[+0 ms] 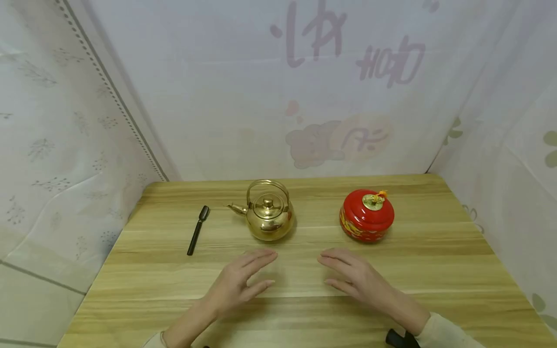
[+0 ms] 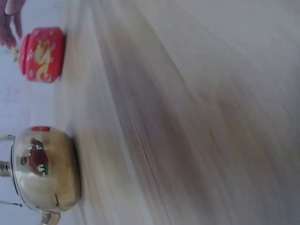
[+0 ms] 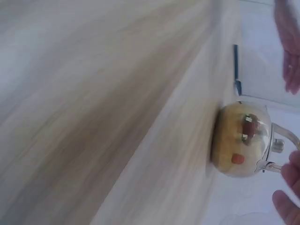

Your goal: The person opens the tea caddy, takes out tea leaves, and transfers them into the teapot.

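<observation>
Both hands hover over the front half of the table with nothing in them. My left hand (image 1: 241,279) has its fingers extended toward the middle, just in front of a shiny brass teapot (image 1: 270,220) with a raised loop handle and a lid. Facing it, my right hand (image 1: 359,278) reaches inward with relaxed fingers, in front of a red lidded jar (image 1: 367,216) that has a gold knob and yellow tassel. A small dark tea scoop (image 1: 198,230) lies left of the teapot, its scoop end pointing away from me.
The wood-grain table (image 1: 152,295) is bordered by pale printed cloth (image 1: 217,96) at the back and both sides. A black object (image 1: 399,338) shows beside the right sleeve at the bottom edge.
</observation>
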`<state>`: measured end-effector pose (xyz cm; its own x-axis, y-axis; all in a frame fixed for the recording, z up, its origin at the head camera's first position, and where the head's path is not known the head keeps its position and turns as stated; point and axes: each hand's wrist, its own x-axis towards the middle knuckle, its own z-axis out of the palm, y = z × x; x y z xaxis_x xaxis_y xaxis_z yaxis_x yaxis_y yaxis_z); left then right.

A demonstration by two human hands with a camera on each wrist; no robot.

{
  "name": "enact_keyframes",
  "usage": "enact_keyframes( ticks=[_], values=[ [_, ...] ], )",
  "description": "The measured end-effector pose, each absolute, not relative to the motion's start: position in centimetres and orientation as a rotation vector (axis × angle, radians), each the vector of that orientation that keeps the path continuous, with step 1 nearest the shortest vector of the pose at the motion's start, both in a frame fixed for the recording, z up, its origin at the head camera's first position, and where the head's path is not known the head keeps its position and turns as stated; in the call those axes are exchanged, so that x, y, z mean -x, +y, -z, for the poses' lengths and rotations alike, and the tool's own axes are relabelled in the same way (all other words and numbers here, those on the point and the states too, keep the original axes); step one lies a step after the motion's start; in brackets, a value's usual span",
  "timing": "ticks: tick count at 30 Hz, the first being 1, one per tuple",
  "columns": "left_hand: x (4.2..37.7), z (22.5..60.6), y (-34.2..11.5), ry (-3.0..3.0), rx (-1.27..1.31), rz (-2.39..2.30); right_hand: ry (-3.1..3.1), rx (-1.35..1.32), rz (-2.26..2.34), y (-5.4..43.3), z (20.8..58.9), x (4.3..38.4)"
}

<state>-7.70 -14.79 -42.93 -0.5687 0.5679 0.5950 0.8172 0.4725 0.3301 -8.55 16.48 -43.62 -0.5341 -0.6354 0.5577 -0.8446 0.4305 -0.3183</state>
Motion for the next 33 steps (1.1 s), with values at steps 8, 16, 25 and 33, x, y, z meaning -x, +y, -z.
enact_keyframes(
  ticks=[8, 16, 25, 33],
  values=[
    [9.9, 43.3, -13.5, -2.293, 0.473, 1.348, -2.497, -0.757, -1.433, 13.2, 44.4, 11.4],
    [11.1, 40.6, -11.6, -2.203, 0.208, 1.531, -2.430, -0.502, -1.870, 10.0, 45.2, 14.9],
    [12.4, 39.8, -10.8, -2.170, 0.143, 1.569, -2.491, -0.495, -1.807, 7.8, 45.9, 17.3],
    [15.0, 42.8, -11.0, -2.174, 0.122, 1.561, -2.567, -0.505, -1.784, 6.5, 46.1, 18.6]
  ],
)
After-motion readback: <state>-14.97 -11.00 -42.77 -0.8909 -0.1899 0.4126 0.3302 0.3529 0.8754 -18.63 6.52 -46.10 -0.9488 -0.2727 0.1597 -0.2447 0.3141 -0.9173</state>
